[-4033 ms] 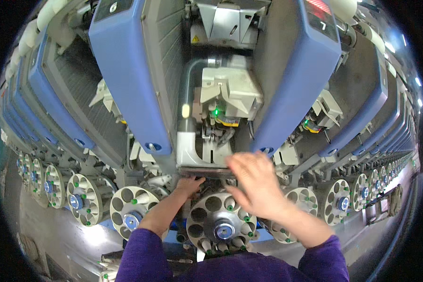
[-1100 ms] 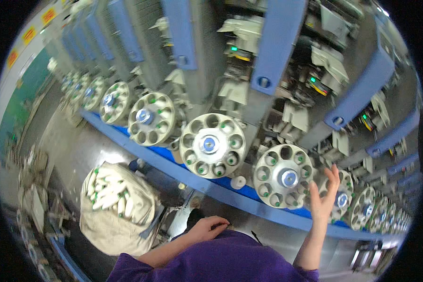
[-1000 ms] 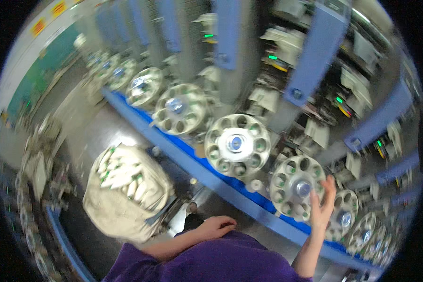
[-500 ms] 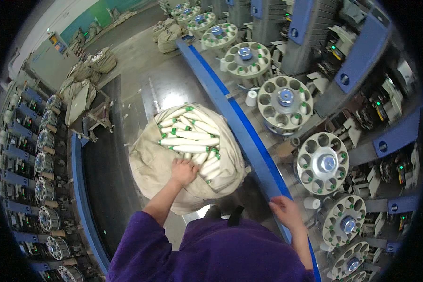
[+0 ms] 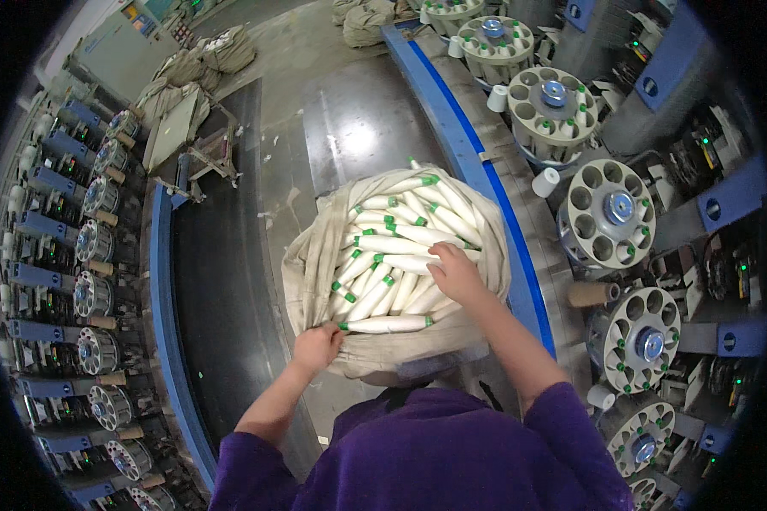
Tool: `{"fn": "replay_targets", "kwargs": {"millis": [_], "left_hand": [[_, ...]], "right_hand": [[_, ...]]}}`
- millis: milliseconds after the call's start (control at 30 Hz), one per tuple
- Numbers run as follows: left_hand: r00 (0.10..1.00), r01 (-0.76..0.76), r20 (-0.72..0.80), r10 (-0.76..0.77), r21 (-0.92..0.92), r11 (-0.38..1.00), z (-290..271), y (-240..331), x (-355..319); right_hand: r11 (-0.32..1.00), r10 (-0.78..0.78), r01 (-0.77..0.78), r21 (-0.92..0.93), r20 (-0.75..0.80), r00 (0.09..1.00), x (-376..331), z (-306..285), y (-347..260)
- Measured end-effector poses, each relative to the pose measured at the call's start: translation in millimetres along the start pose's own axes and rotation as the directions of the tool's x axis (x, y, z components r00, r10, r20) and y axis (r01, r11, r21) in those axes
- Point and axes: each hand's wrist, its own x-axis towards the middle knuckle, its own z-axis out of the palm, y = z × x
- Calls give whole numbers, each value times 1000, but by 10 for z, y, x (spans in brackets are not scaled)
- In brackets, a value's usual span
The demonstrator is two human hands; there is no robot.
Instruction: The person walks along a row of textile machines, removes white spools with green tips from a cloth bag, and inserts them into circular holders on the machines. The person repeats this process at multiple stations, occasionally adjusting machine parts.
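Note:
A beige cloth sack [image 5: 311, 277] stands in front of me, its mouth spread wide. Inside lie many slim white yarn bobbins [image 5: 390, 243] with green tips, pointing various ways. At the sack's near left rim, the fingers of my left hand [image 5: 317, 347] are closed on the cloth, beside the green end of the nearest bobbin [image 5: 388, 324]. Over the right part of the pile reaches my right hand [image 5: 457, 272], its fingers curled at the right end of a white bobbin [image 5: 405, 262]. Part of that grip is hidden by the hand itself.
A blue rail [image 5: 477, 162] runs close along the sack's right side. Beyond it stand winding machines with round bobbin magazines [image 5: 607, 215] and a brown cone [image 5: 594, 294]. More machines line the left behind another blue rail [image 5: 164, 289]. A metal cart [image 5: 209, 157] stands far left.
My right hand has gone from beside the blue rail onto the bobbins. My left hand has moved from the sack's opening to its near left rim. The cloth is pulled back, baring more bobbins.

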Motion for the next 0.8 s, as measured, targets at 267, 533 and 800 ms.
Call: {"fn": "replay_targets", "kwargs": {"millis": [267,533,800], "left_hand": [[983,-34,-174,50,93,995,107,-219,495],[979,-197,45,198,450,871,196,-206,1137],[912,-408,-47,407,-3,913,167,-201,1233]], "right_hand": [[971,167,-135,-197,156,974,-69,133,247],[935,354,-295,-198,446,822,-231,-308,216],[816,427,-534,220,395,814,-774,-846,225]]}}
